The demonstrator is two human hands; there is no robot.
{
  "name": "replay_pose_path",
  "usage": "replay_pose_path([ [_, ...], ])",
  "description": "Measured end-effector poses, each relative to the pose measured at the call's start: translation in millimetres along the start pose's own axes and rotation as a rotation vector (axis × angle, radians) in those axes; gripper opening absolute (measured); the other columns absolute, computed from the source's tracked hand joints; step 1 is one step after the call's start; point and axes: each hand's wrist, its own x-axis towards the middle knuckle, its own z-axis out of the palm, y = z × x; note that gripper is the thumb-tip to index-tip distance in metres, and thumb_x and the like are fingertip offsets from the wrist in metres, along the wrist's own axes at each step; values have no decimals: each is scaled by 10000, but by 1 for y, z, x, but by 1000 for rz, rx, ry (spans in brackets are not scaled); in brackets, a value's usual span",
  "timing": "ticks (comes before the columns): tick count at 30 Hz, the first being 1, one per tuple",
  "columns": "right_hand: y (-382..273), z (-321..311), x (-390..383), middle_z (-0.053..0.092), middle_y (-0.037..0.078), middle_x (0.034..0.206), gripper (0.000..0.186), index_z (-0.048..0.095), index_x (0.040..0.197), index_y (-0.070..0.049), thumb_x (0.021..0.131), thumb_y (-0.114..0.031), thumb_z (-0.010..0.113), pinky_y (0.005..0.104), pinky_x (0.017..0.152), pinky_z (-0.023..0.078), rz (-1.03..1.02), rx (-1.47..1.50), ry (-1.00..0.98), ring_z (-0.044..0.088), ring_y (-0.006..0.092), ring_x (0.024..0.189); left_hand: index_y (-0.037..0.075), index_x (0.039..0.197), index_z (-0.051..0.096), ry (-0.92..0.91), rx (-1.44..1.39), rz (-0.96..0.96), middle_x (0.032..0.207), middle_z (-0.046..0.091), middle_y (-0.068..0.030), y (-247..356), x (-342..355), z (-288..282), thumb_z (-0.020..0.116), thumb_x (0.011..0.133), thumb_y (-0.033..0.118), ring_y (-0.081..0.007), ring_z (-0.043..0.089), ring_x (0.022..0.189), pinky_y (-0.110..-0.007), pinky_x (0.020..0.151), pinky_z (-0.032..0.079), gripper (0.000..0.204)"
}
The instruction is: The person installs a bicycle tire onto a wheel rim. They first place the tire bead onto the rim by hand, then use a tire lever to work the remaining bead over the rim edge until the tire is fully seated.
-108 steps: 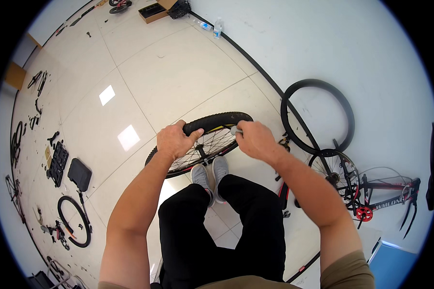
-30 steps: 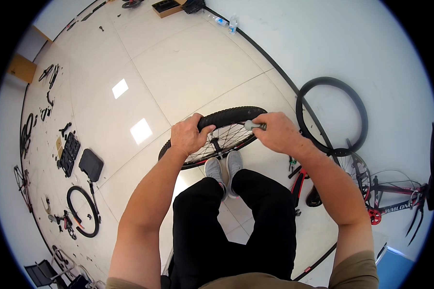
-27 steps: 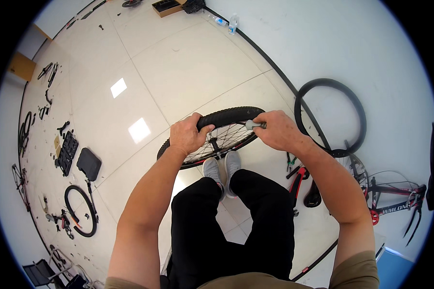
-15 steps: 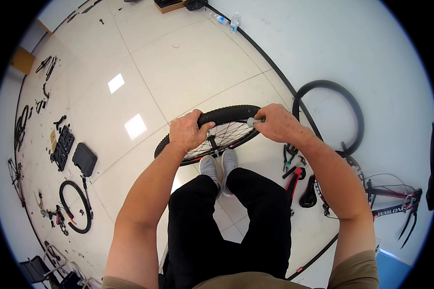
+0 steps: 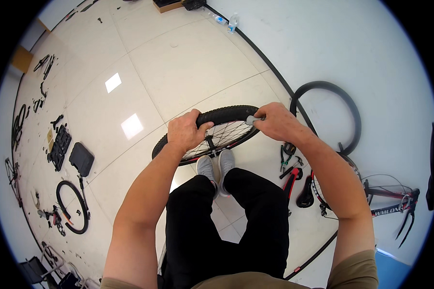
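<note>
A spoked bicycle wheel with a knobby black tire (image 5: pixel 226 113) stands tilted in front of my grey shoes (image 5: pixel 225 161). My left hand (image 5: pixel 184 131) is closed around the tire's left part, its thumb lying over the inner edge. At the right side, my right hand (image 5: pixel 278 123) grips a small grey tool (image 5: pixel 250 120) whose blunt tip touches the tire's inner edge. Most of that tool is hidden by the fingers, so its kind is unclear. The spokes and black hub (image 5: pixel 210 142) show below the tire.
To the right, a loose black tire (image 5: pixel 356 118) leans on the wall near a bicycle frame (image 5: pixel 388 210), a saddle (image 5: pixel 305 193) and a hammer (image 5: pixel 292 167). Leftward lie an open tool case (image 5: pixel 60 148), a black case (image 5: pixel 81 159) and another tire (image 5: pixel 86 212). Bottles (image 5: pixel 233 22) stand far off.
The whole view has shifted slightly. Both hands keep their places on the wheel, and the grey tool's tip shows at nearly the same spot.
</note>
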Motion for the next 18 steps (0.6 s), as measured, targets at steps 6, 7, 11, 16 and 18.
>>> replay_pose_path([
  [6, 9, 4, 7, 740, 235, 875, 305, 781, 1002, 23, 813, -179, 652, 424, 810, 567, -55, -10, 0, 722, 372, 852, 80, 994, 660, -3, 1, -5, 704, 687, -113, 1, 1, 2, 742, 888, 533, -341, 698, 701, -460, 632, 534, 472],
  [7, 7, 2, 8, 738, 238, 865, 300, 781, 990, 26, 812, -178, 652, 426, 804, 567, -54, 1, -9, 721, 374, 844, 80, 994, 660, -3, 6, -8, 704, 686, -112, 0, 1, 1, 742, 888, 533, -342, 698, 700, -460, 631, 534, 472],
  [11, -3, -8, 16, 730, 254, 843, 281, 778, 952, 38, 796, -161, 654, 432, 781, 569, -79, -62, -73, 715, 384, 808, 79, 996, 658, -12, 14, -15, 702, 685, -113, 1, -1, -1, 740, 890, 532, -342, 697, 699, -461, 631, 533, 473],
  [16, -9, -13, 41, 717, 255, 789, 314, 770, 966, 68, 789, -171, 667, 412, 731, 547, -111, -130, -147, 695, 348, 740, 87, 1007, 661, -96, 6, -66, 789, 722, -122, 9, 2, -5, 709, 895, 570, -332, 720, 784, -468, 707, 548, 498],
  [18, -15, -15, 44, 720, 263, 819, 292, 770, 960, 63, 783, -141, 659, 429, 741, 558, -64, -131, -189, 705, 365, 767, 87, 1018, 662, -88, 4, -65, 794, 723, -124, 4, 1, -7, 708, 894, 571, -333, 720, 790, -468, 711, 547, 502],
])
